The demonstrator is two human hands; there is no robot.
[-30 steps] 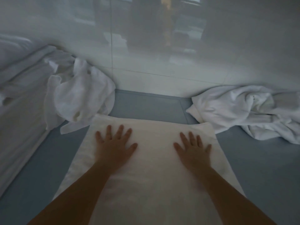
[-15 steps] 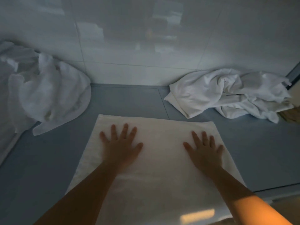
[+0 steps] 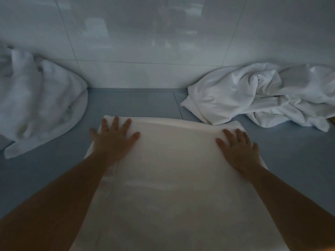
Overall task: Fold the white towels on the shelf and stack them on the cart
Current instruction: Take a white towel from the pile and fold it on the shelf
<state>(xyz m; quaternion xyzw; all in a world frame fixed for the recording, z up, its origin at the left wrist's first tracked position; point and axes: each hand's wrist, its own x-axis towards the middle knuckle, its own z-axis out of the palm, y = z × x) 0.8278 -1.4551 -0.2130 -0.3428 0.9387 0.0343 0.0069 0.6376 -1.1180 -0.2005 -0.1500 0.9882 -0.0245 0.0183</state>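
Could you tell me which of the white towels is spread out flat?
The middle towel, under both hands; the left towel and right towel lie crumpled.

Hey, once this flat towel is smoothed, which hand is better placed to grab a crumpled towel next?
Probably the right hand. It rests flat at the far right corner of the spread white towel, whose corner nearly meets the crumpled white towel pile. The left hand has bare grey shelf between it and the left heap.

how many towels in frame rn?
3 distinct masses. One flat white towel spread at centre, under the left hand and right hand. One crumpled towel heap at left, one crumpled pile at right; either heap may hold more than one.
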